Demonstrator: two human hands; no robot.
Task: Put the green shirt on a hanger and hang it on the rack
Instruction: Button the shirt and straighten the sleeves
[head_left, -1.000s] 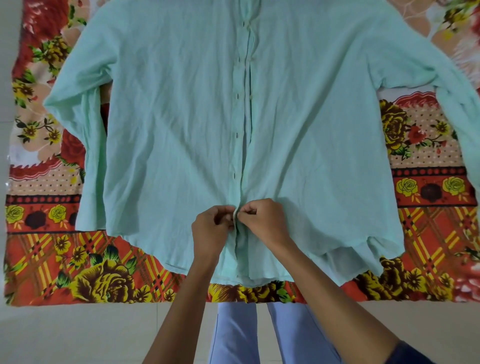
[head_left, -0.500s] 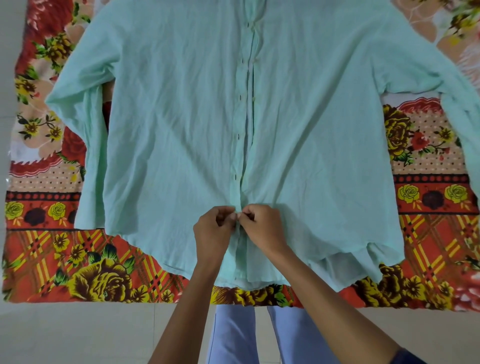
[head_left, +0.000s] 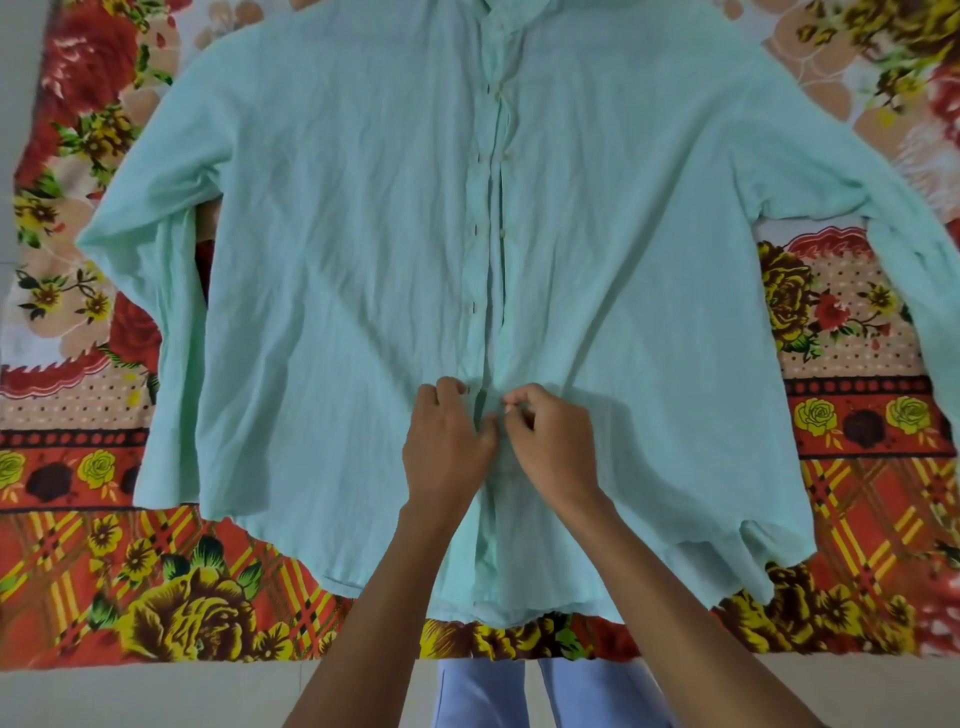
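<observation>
The pale green shirt lies flat, front up, on a floral cloth, its sleeves spread to both sides and its collar cut off at the top edge. A row of small buttons runs down the middle placket. My left hand and my right hand meet at the lower placket, each pinching one edge of the fabric near a low button. Below them the hem lies slightly apart. No hanger or rack is in view.
A red, orange and yellow floral cloth covers the surface under the shirt. Pale floor runs along the near edge. My legs in light blue trousers show at the bottom centre.
My hands stay pinched on the lower placket, with my left fingers shifted a little up the fabric. The view has tilted slightly, showing more of the upper shirt.
</observation>
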